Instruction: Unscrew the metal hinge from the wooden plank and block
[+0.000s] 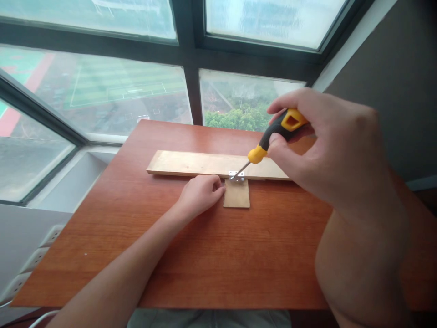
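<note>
while the right hand (327,146) is clamped on the yellow-and-black screwdriver (278,134), tip down at the metal hinge (241,176), the left hand (201,193) sits curled at the hinge's eight o'clock, beside the short board (236,196); whether it pinches that edge, i cannot tell. the hinge lies where the short board, at six o'clock, meets the long board (194,162), at twelve. fastening seems in hand; next likely calls for a seated tip and steady turning.

The plank (191,162) is matt wood, the hinge (240,177) shiny metal, the screwdriver handle (277,128) plastic-looking — the tabletop (239,255) smooth, wood-grained, softly glossy.
</note>
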Demonstrator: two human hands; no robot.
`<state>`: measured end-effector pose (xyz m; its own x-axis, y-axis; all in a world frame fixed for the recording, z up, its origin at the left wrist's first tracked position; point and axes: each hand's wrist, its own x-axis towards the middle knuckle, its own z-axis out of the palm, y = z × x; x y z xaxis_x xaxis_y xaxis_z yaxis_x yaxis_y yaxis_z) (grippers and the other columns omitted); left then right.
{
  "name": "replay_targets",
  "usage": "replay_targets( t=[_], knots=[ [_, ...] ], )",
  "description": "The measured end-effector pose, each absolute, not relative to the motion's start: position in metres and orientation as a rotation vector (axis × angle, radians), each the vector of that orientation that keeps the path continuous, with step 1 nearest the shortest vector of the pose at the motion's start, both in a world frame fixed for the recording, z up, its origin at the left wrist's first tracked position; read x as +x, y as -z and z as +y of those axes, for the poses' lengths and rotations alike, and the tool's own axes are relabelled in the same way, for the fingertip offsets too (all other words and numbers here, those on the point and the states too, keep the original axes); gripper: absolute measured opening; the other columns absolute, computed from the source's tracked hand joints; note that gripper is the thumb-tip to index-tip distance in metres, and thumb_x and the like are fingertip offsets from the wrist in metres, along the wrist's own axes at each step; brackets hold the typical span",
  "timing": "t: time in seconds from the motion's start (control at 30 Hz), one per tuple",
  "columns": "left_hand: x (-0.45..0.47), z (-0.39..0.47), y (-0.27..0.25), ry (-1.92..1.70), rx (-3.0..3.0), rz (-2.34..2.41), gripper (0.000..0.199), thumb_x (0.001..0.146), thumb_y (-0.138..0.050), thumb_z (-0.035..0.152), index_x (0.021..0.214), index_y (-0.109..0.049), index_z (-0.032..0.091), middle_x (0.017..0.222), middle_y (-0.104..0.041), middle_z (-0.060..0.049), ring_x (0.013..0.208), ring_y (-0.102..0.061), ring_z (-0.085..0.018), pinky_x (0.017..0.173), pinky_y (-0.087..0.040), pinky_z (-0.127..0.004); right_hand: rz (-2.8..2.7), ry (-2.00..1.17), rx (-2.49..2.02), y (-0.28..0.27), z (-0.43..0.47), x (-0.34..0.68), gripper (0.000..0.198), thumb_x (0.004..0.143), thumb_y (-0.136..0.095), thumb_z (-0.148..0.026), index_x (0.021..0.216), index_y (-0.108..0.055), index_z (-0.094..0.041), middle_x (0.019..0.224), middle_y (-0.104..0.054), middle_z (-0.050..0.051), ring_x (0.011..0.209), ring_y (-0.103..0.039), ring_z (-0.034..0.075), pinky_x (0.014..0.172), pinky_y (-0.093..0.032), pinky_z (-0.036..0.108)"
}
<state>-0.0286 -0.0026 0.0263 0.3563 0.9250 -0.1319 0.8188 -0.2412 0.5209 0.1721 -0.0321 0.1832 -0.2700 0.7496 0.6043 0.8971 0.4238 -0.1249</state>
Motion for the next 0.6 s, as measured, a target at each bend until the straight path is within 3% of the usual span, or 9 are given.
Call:
replay_targets(
  t=[0.23,0.6],
  knots=[
    [-0.03,-0.004,-0.026,-0.296,2.125,1.514,0.022,0.082,-0.054,0.041,0.075,-0.064,0.023,0.082,-0.07,-0.003,0.071,-0.06,-0.019,0.055,-0.034,-0.026,-2.067,0.365,-1.477,-0.186,-0.033,0.181,0.028,0.08,-0.056,-0.022,0.108,-0.062,-0.023,0.093,-0.067,0.006,0.079,-0.063,0.026,0.073,-0.047,0.039],
    [-0.03,-0.005,-0.027,-0.308,2.132,1.512,0.023,0.083,-0.054,0.041,0.075,-0.065,0.023,0.081,-0.07,-0.002,0.07,-0.06,-0.019,0.055,-0.033,-0.026,-2.091,0.35,-1.514,-0.182,-0.023,0.189,0.026,0.078,-0.06,-0.025,0.103,-0.065,-0.02,0.084,-0.067,0.005,0.072,-0.062,0.024,0.066,-0.045,0.038]
  ],
)
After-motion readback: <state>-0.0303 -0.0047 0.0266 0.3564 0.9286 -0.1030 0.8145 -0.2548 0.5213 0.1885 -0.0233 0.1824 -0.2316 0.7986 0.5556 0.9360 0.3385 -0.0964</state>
